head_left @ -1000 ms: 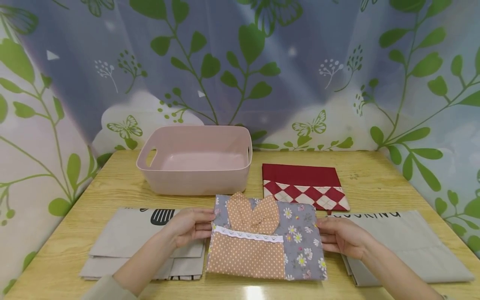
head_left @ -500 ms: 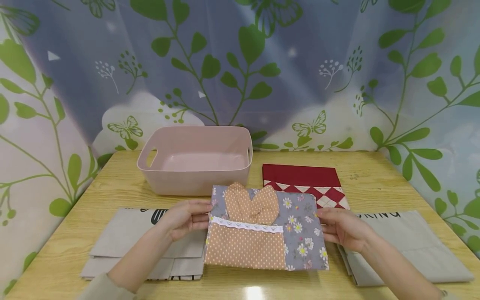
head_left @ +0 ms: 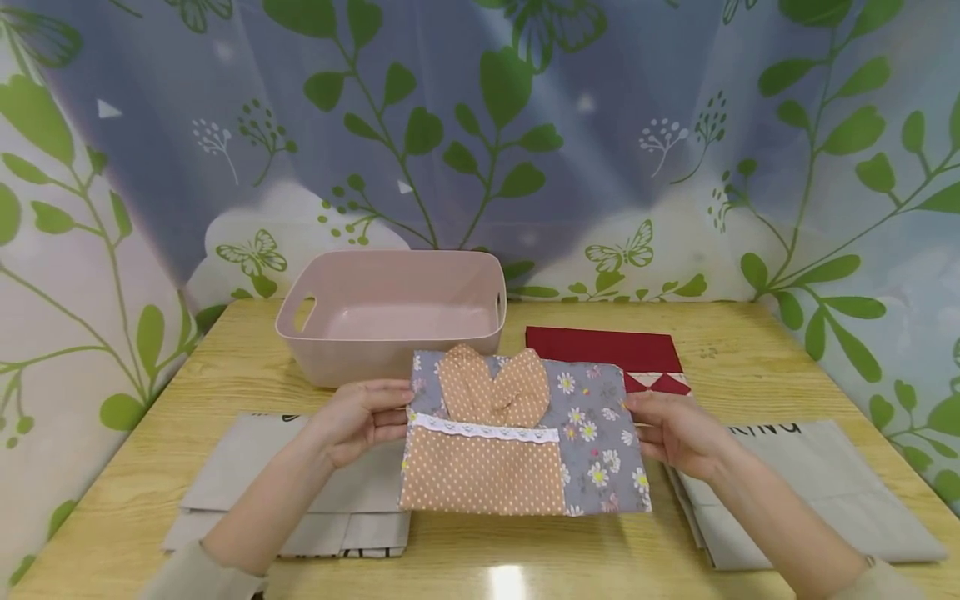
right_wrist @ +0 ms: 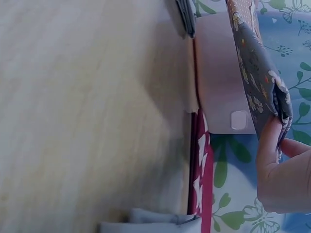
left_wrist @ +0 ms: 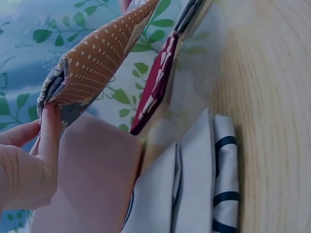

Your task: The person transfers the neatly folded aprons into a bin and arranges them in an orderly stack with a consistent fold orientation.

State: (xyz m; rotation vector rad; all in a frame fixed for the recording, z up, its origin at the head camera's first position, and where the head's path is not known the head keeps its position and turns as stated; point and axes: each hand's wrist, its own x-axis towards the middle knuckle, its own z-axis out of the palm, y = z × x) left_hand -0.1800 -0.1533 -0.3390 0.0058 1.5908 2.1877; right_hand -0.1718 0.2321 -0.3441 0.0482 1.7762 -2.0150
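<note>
A folded floral apron (head_left: 596,425), grey-blue with daisies, is held up off the table between both hands. Its front shows an orange polka-dot pocket (head_left: 483,471) with white lace trim and a bow (head_left: 495,387). My left hand (head_left: 360,423) pinches its left edge; in the left wrist view a finger (left_wrist: 49,131) lies under the layered cloth. On the opposite edge, my right hand (head_left: 678,433) pinches the folded layers between thumb and fingers, as the right wrist view also shows. Behind the apron stands a pink plastic basin (head_left: 390,362) with handle holes, its inside bare.
A folded red apron (head_left: 600,346) with a diamond-patterned band lies at the back right, partly covered by the floral one. Folded grey cloths with black print rest on either side: one at left (head_left: 247,467), one at right (head_left: 817,500). A leaf-patterned curtain (head_left: 450,125) hangs behind the table.
Both hands have raised the floral apron and carried it away from me, slightly left, toward the basin. It now covers more of the red apron and overlaps the basin's lower right.
</note>
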